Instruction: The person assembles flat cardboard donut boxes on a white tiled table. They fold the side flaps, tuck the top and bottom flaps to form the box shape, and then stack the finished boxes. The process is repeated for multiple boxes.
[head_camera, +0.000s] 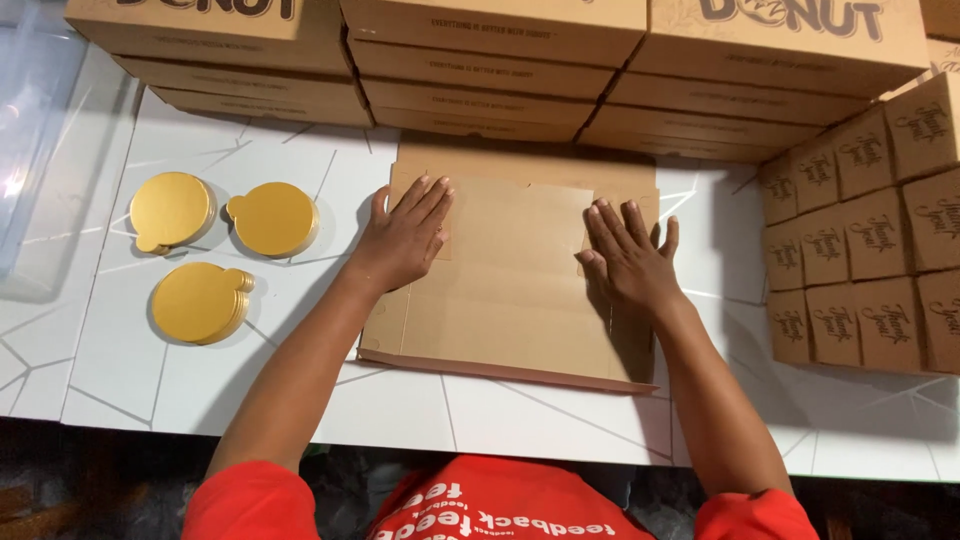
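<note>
White table (250, 400) — brown boxes (480, 60) behind, both hands (405, 240) spread flat on cardboard sheet (510, 290)

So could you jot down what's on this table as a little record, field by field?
Left hand: flat, palm down on the flat brown cardboard box blank
Right hand: flat on the same blank, fingers spread
Left of the blank: three stacks of round gold cake boards
Behind: stacked brown cardboard boxes
Right side: small brown cardboard boxes in rows
Surface: white table with thin grey lines
</note>
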